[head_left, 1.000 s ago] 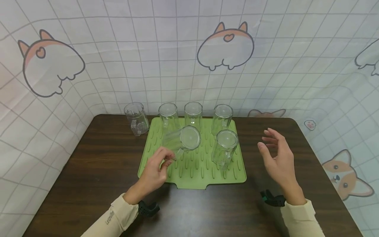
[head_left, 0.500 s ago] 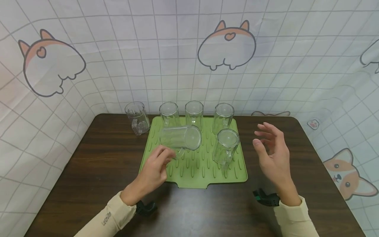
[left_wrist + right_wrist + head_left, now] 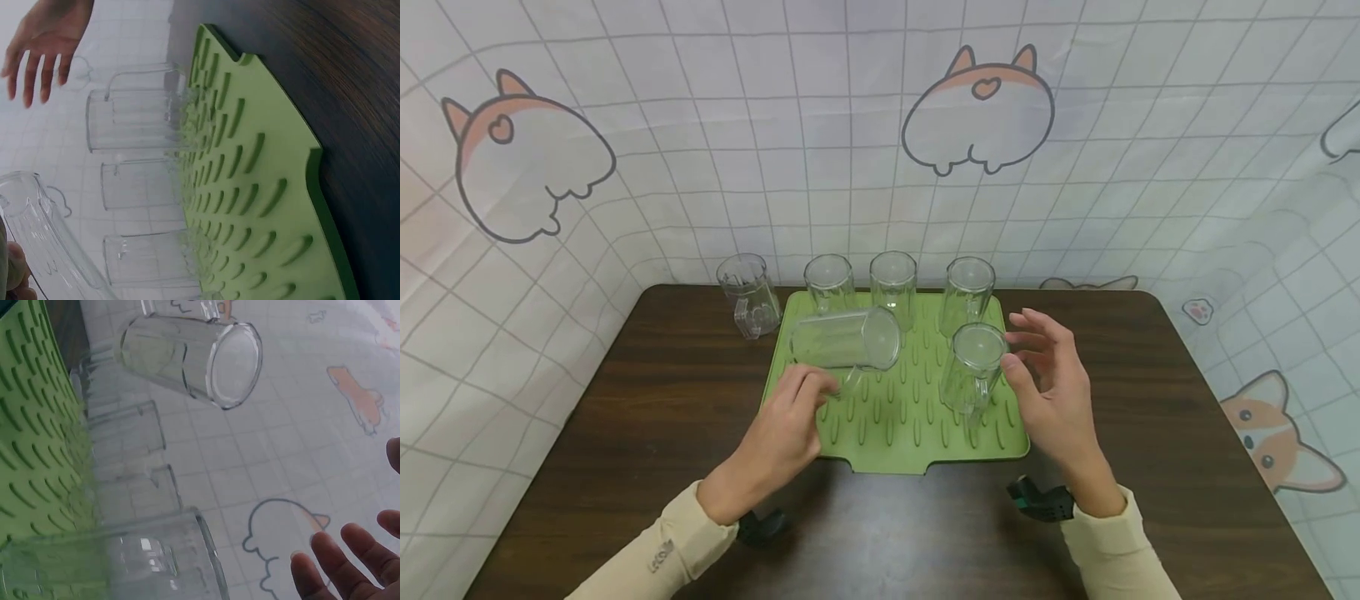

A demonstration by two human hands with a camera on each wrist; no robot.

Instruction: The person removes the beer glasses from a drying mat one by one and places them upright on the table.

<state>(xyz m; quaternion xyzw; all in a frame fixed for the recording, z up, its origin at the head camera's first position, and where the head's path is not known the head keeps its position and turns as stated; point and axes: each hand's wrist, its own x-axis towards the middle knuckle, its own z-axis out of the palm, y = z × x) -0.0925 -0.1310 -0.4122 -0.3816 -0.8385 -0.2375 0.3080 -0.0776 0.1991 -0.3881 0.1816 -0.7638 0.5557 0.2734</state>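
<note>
My left hand pinches the handle of a clear glass mug. This mug lies tilted on its side in the air above the green drying mat, its base turned toward the right. In the left wrist view the same mug shows at the lower left, with part of my thumb and fingers. My right hand hovers just right of an upside-down glass mug at the mat's right front. Its fingers are spread and loosely bent, apart from that mug in the left wrist view.
Along the mat's back edge stand three more upside-down mugs, at left, middle and right. Another glass mug stands on the dark wooden table left of the mat. A patterned white curtain closes off the back and sides.
The mug in my left hand has tipped further toward horizontal and shifted slightly left. My right hand has moved left, from over the bare table to beside the front mug.
</note>
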